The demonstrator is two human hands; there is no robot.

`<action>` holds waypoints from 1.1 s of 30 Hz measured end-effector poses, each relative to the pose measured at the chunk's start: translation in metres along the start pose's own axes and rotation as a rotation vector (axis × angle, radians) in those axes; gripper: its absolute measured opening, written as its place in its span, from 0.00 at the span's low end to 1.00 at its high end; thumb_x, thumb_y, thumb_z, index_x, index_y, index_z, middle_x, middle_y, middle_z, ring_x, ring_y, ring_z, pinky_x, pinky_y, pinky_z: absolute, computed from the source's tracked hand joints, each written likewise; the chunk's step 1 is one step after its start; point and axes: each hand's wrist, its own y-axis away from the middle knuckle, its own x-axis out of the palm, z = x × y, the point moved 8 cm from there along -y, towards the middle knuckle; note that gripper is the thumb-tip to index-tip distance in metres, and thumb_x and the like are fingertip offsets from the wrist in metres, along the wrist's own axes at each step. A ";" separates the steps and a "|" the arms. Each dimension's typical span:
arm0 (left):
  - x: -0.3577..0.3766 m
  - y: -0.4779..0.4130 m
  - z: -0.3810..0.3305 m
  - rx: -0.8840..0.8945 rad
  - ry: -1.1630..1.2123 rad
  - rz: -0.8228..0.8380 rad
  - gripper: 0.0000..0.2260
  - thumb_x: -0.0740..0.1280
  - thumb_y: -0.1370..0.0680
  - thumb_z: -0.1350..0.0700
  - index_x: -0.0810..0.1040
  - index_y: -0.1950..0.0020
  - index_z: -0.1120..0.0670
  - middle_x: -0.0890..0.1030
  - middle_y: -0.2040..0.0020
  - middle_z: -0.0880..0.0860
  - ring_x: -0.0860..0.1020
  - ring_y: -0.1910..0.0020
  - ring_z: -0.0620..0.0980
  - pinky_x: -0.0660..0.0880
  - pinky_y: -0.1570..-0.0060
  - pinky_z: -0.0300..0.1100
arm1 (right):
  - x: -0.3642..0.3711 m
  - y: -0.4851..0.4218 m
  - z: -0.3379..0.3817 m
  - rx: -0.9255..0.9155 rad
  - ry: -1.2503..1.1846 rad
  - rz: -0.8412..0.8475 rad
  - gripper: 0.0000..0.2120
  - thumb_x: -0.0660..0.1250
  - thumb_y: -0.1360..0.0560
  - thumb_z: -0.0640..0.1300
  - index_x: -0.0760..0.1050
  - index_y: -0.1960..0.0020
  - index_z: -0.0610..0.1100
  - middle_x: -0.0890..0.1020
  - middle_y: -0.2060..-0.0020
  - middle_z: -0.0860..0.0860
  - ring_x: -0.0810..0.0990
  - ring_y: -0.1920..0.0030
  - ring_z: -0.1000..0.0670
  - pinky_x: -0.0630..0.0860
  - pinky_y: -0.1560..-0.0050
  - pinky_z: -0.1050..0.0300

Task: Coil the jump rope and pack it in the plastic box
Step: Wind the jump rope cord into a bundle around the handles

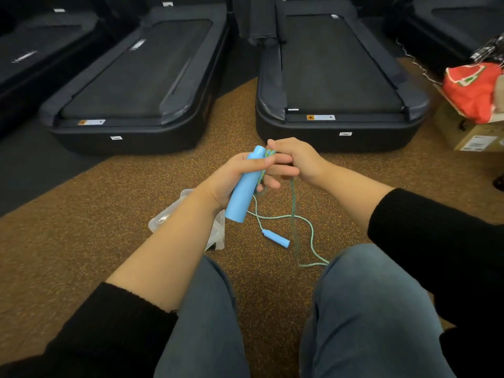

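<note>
Head view.

Left hand (237,175): fingers and thumb curled round the upper handle (242,195), gripping it just below the top. The handle stands tilted, top end far and to the right, bottom end near and free in the air.

Right hand (297,159): narrow, fingers curled, pinching the cord beside the top of the upper handle. It touches the fingertips of the left hand.

Jump rope (292,197): braided green-and-blue cord with two light blue cylindrical handles. A few turns of cord are bunched between the two hands at the handle's top. One blurred strand hangs straight down from the right hand toward the floor. More cord lies in a loose curve on the floor between the knees (362,282), ending at the lower handle (275,238), which lies flat there, just right of the plastic box.

Plastic box (163,218): clear, on the floor, near and left of the hands. The left forearm (174,249) crosses in front of it and hides most of it; whether it holds anything cannot be told.

Surroundings: brown speckled floor (81,227). Two black treadmills (136,77) on the far side, with others at the left and right edges. A red bag (471,88) on a cardboard box (474,137), far right. Black sleeves (436,227) pushed up the forearms; blue jeans on both legs, nearest the camera.
</note>
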 end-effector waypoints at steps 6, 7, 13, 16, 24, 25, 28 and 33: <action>0.001 0.000 -0.004 0.064 0.238 -0.027 0.11 0.64 0.27 0.58 0.84 0.52 0.57 0.85 0.63 0.55 0.84 0.56 0.54 0.79 0.48 0.45 | 0.005 0.004 -0.026 0.121 -0.185 -0.057 0.21 0.54 0.22 0.45 0.68 0.73 0.47 0.63 0.83 0.55 0.59 0.80 0.54 0.53 0.71 0.57; 0.001 0.000 -0.007 0.068 0.262 -0.008 0.10 0.67 0.28 0.57 0.84 0.49 0.58 0.85 0.60 0.56 0.84 0.53 0.54 0.77 0.44 0.47 | 0.004 0.006 -0.031 0.137 -0.199 -0.089 0.18 0.54 0.24 0.44 0.68 0.73 0.47 0.62 0.83 0.55 0.58 0.80 0.55 0.54 0.73 0.59; -0.002 -0.002 -0.008 0.064 0.404 0.018 0.21 0.66 0.26 0.55 0.72 0.36 0.64 0.81 0.42 0.61 0.82 0.46 0.55 0.75 0.41 0.47 | 0.018 0.017 -0.056 0.164 -0.120 -0.012 0.15 0.52 0.26 0.45 0.59 0.71 0.46 0.60 0.82 0.57 0.56 0.80 0.56 0.52 0.74 0.59; -0.011 -0.003 -0.004 0.064 0.372 -0.077 0.21 0.58 0.23 0.55 0.69 0.33 0.64 0.75 0.35 0.62 0.76 0.37 0.57 0.73 0.39 0.49 | 0.018 0.025 -0.062 0.165 -0.029 -0.040 0.19 0.54 0.20 0.48 0.62 0.70 0.46 0.61 0.80 0.57 0.56 0.80 0.57 0.54 0.76 0.62; -0.026 -0.003 0.014 0.019 0.335 -0.202 0.23 0.61 0.26 0.55 0.69 0.33 0.64 0.74 0.35 0.64 0.74 0.35 0.59 0.73 0.38 0.47 | 0.016 0.047 -0.037 -0.014 0.548 -0.035 0.18 0.55 0.19 0.45 0.66 0.68 0.49 0.69 0.73 0.54 0.66 0.71 0.54 0.64 0.66 0.56; -0.027 -0.003 0.014 0.019 0.358 -0.212 0.23 0.61 0.26 0.55 0.69 0.33 0.65 0.74 0.35 0.65 0.75 0.36 0.59 0.73 0.38 0.47 | 0.018 0.048 -0.032 -0.028 0.615 -0.012 0.18 0.55 0.19 0.45 0.67 0.68 0.48 0.70 0.73 0.53 0.66 0.70 0.53 0.65 0.64 0.55; -0.028 -0.002 0.016 -0.003 0.385 -0.217 0.23 0.61 0.26 0.56 0.69 0.34 0.66 0.76 0.37 0.65 0.76 0.37 0.59 0.73 0.37 0.48 | 0.020 0.051 -0.016 -0.084 0.749 0.039 0.18 0.55 0.20 0.47 0.70 0.65 0.40 0.72 0.72 0.50 0.69 0.69 0.51 0.67 0.63 0.53; -0.024 0.002 0.021 -0.051 0.268 -0.165 0.21 0.60 0.25 0.55 0.70 0.34 0.65 0.77 0.38 0.63 0.78 0.41 0.58 0.72 0.38 0.50 | 0.022 0.049 0.005 -0.145 0.961 0.144 0.14 0.57 0.20 0.46 0.72 0.62 0.44 0.69 0.73 0.55 0.68 0.70 0.58 0.63 0.64 0.54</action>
